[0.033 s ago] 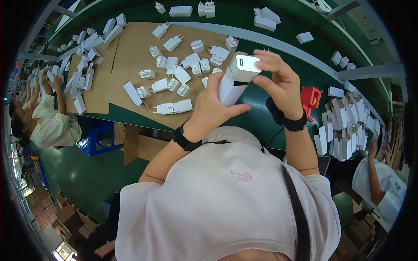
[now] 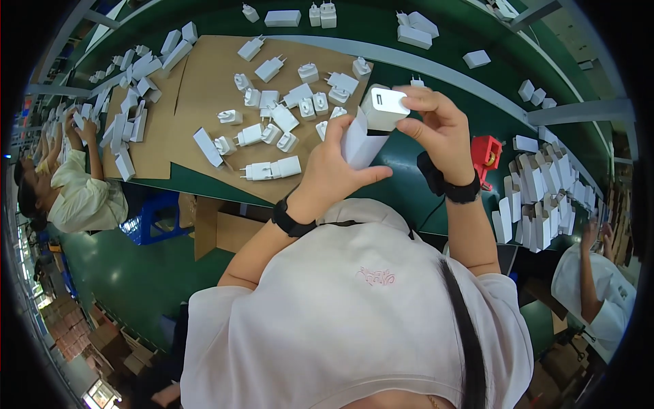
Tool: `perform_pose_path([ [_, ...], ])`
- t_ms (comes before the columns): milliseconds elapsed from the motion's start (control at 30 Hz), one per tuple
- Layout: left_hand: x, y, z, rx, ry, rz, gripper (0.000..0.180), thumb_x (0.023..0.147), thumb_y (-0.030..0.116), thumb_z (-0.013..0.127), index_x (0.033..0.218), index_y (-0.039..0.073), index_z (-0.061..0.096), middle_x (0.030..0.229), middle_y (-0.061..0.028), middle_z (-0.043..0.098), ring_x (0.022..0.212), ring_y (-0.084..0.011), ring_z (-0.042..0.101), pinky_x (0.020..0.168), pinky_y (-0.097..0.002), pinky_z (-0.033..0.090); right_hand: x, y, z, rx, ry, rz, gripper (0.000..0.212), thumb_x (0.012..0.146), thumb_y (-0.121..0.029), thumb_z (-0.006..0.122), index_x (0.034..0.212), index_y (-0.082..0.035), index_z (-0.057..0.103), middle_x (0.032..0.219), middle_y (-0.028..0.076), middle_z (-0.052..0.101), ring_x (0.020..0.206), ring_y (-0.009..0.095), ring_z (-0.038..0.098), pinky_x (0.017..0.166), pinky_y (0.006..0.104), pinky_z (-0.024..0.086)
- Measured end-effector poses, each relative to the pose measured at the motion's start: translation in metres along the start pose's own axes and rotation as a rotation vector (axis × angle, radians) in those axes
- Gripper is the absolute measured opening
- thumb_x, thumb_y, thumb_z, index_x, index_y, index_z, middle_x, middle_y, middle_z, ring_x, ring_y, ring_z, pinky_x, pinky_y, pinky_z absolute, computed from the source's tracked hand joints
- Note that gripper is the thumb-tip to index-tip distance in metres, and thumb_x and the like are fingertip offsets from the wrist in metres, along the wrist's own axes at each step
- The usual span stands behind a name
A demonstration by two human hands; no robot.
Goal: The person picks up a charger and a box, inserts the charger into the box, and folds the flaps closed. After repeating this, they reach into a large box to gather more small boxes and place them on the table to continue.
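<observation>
My left hand (image 2: 330, 163) is wrapped round a narrow white box (image 2: 362, 144), tilted and with its upper end open; the thumb sticks out to the right. At that open end is a white charger plug (image 2: 387, 109), its face with one USB port turned up. My right hand (image 2: 436, 126) pinches the charger's right side between thumb and fingers. How far the charger sits inside the box is hard to tell. Left of my hands, several loose white charger plugs (image 2: 285, 117) lie scattered on a brown cardboard sheet (image 2: 197, 88).
A red tape dispenser (image 2: 486, 155) stands right of my right hand on the green table (image 2: 402, 170). Upright open white boxes (image 2: 538, 198) crowd the right end. More white boxes (image 2: 133, 126) lie at the left. One co-worker (image 2: 82, 184) sits left, another (image 2: 589, 279) right.
</observation>
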State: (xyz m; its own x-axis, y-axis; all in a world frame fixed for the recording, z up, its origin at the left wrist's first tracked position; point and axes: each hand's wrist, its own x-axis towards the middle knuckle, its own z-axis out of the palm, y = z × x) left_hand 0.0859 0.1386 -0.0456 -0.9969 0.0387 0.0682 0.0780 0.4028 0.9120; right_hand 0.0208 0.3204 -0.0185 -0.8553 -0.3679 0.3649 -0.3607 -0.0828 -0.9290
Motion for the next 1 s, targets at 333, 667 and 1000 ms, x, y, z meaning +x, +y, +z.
perform_pose_path([
  [333,0.012,0.006,0.002,-0.078,-0.054,0.042,0.076,0.058,0.035,0.080,0.113,0.004,0.039,0.092,-0.0184,0.060,0.079,-0.0321,0.062,0.066,-0.0368,0.049,0.000,0.009,-0.013,-0.027,-0.079,-0.025,0.013,0.076,-0.009,0.066,0.088,-0.005,0.063,0.106,0.010,0.060,0.104,0.024,0.050,0.088,0.0355,0.039],
  [667,0.019,0.011,0.013,-0.367,0.009,0.103,0.066,0.069,0.015,0.074,0.120,0.012,0.034,0.101,-0.0132,0.057,0.085,-0.0218,0.060,0.069,-0.0322,0.049,-0.024,0.021,0.026,0.367,0.124,0.187,0.030,0.085,-0.010,0.058,0.113,0.000,0.052,0.110,0.006,0.053,0.102,0.012,0.049,0.085,0.0255,0.041],
  [1000,0.017,0.024,0.005,-0.336,-0.128,-0.006,0.075,0.066,0.022,0.074,0.118,0.004,0.024,0.097,-0.0174,0.049,0.087,-0.0234,0.054,0.073,-0.0332,0.045,-0.025,0.000,0.039,-0.053,0.275,-0.098,0.020,0.084,-0.008,0.058,0.101,0.001,0.052,0.104,0.011,0.057,0.093,0.015,0.054,0.084,0.0262,0.041],
])
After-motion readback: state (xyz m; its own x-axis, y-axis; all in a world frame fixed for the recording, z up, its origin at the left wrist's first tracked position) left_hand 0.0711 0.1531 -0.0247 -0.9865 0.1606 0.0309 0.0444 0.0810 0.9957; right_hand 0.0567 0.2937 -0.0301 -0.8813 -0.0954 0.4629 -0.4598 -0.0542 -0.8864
